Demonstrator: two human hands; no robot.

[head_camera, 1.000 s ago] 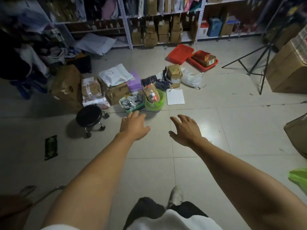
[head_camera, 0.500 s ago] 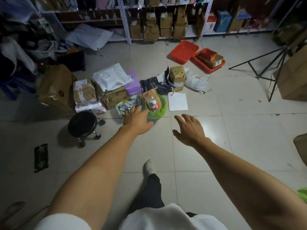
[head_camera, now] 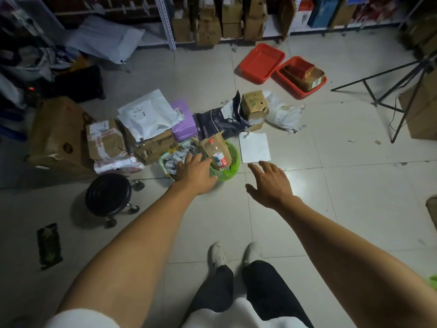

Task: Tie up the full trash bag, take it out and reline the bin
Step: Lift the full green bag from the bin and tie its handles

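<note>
**Both hands reach toward the green-lined bin on the floor**

A small bin lined with a green trash bag sits on the tiled floor among a cluster of parcels. A clear plastic bottle with a red cap and a piece of brown cardboard stick up out of it. Touching its left side is a green basket holding small white items.

The left hand is stretched out, palm down, over the near rim where basket and bin meet; its fingers lie fairly straight and close together, holding nothing. Whether they touch the rim cannot be told. The right hand hovers just to the right of the bin, fingers spread and relaxed, thumb out to the side, also holding nothing.

A white sheet of paper lies flat just beyond the right hand. A black wheeled stool stands to the left. Two red trays rest farther back near the metal shelving.
</note>
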